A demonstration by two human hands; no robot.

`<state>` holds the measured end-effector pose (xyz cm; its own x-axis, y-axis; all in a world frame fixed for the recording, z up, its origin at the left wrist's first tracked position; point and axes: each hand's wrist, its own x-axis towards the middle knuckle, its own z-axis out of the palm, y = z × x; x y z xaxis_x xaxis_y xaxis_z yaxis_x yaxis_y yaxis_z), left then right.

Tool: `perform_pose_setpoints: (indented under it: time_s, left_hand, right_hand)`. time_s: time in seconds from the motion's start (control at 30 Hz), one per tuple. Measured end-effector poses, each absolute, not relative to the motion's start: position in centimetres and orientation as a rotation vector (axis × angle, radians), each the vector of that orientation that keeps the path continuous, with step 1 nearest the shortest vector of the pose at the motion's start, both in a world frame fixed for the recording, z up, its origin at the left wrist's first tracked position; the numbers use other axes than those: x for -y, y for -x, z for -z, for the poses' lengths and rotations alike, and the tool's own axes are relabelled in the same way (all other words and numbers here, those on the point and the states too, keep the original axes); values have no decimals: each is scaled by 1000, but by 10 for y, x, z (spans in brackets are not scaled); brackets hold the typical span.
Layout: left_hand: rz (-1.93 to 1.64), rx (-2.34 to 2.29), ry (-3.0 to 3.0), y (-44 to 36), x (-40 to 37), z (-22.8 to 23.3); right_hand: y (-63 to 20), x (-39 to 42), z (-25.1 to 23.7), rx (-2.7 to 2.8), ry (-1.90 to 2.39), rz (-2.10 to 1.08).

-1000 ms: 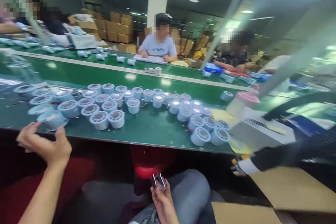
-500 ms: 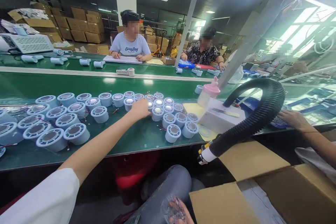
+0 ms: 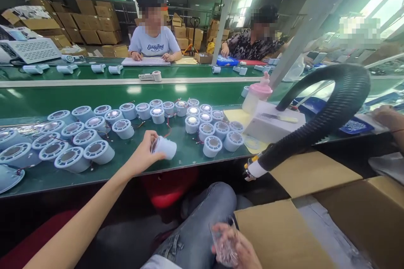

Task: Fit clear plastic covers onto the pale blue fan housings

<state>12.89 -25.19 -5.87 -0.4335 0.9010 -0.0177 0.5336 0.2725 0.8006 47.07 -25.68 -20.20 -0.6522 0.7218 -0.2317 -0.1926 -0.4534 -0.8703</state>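
Housing (image 3: pixel 165 148), pale blue and round, gripped on its side in left fingers (image 3: pixel 148 145), lifted just above green surface (image 3: pixel 176 157) near front edge. Thin red wire (image 3: pixel 168 128) trailing from beyond fingers toward cluster of housings (image 3: pixel 206 128) just past them: could snag and drag a neighbour over, or pull loose, if tugged. Light grip at one end only, so could slip and roll off edge toward lap. More housings (image 3: pixel 75 143) packed to left of fingers, easily knocked by forearm. Right hand (image 3: pixel 235 246) low by knee, curled around small clear bag (image 3: pixel 224 247), contents unclear; could spill if grip loosens. Black hose (image 3: pixel 318 128) hanging well right of fingers.
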Motion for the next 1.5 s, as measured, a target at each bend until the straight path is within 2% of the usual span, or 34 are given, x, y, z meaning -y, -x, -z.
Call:
perform_pose_setpoints:
  time_s: [0.13,0.23,0.3,0.4,0.47,0.57,0.7,0.8,0.97,1.13,1.23,1.37,1.5]
  left_hand:
    - [-958,-1526,-1012,-168,292,72]
    - [-838,-1097,-709,-199,302,79]
    - [-731,-1034,-690,-215,301,81]
    - [-557,-1157,-957,-229,298,78]
    - [-530,-1290,-1264,-234,296,73]
    - [-601,-1444,-1573,-238,299,70]
    - [-807,-1486,-1501,-242,303,84]
    - [-928,-1435,-1522,-242,303,100]
    - [-867,-1286,-1564,-240,301,111]
    - [-836,-1127,-1219,-247,305,104]
    - [-900,-1039,-1012,-250,306,99]
    - [-895,-953,-837,-248,309,96]
    - [-863,-960,-996,-244,314,90]
  right_hand:
    - [-454,251,134,2045,760,-1305]
    - [-439,243,102,2353,614,-662]
    - [-432,239,93,2438,649,-402]
    - [-430,237,90,2533,727,-255]
    - [-434,238,91,2584,740,-323]
    - [-442,240,90,2562,794,-609]
    - [-447,242,84,2387,864,-1011]
    - [-447,243,80,2203,884,-1147]
    - [-446,238,80,1841,1034,-1448]
    - [-453,232,86,1520,1008,-1752]
    - [-461,233,88,1748,841,-1708]
    - [-469,238,88,2168,700,-1343]
    - [-472,242,84,2149,681,-1411]
